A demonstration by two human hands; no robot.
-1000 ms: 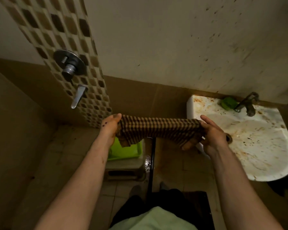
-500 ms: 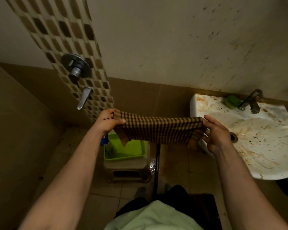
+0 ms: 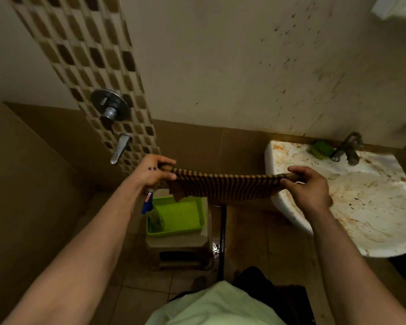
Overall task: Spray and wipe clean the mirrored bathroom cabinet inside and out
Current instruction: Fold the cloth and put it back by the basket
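Two hands hold a striped cloth (image 3: 223,185) stretched out in the air beside the dirty sink (image 3: 373,207). Left hand (image 3: 151,172) and right hand (image 3: 308,187) each pinch one end. Below it a spray bottle (image 3: 151,212) stands in a green tray (image 3: 188,227).

Arms out fwd — L hand (image 3: 154,171) & R hand (image 3: 307,186) well apart, each pinching a cloth (image 3: 225,184) end.

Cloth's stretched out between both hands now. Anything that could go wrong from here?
1. The right end of the cloth, gripped by the right hand, sits close to the rim of the stained sink; brushing it could pick up grime and smear the mirror.
2. Its loose corner hangs above the green tray holding the spray bottle; lowering could tip the bottle.
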